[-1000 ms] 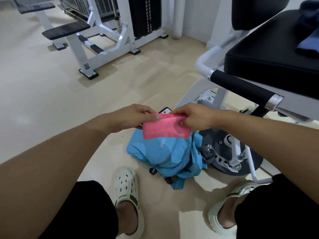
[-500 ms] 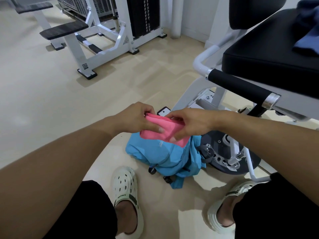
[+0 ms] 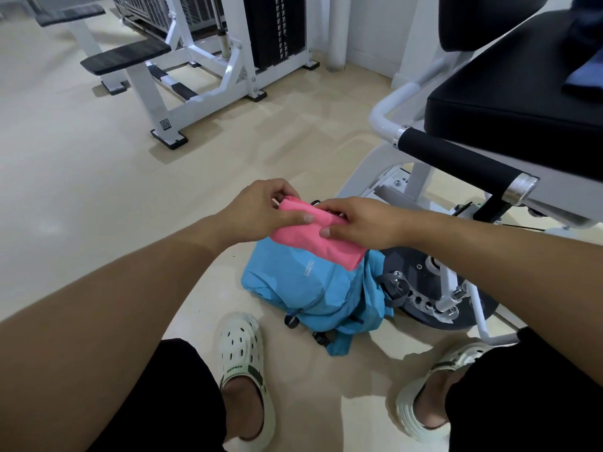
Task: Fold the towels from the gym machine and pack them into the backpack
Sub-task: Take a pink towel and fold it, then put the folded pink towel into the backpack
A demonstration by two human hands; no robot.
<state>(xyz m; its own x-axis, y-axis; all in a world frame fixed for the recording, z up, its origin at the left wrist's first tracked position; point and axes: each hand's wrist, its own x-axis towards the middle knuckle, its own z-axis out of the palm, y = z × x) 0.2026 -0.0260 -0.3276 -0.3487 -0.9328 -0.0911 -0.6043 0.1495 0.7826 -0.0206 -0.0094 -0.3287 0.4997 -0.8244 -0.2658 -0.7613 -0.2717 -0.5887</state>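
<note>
Backpack as reference. Nearest us: our clogs on the floor just in front of it. Directly above it, our left hand and right hand both pinch a folded pink towel, fingers closed on its top edge, towel clear of the pack. Right of the pack, touching it: machine base. Farther up-right: black seat with a blue towel on it.
</note>
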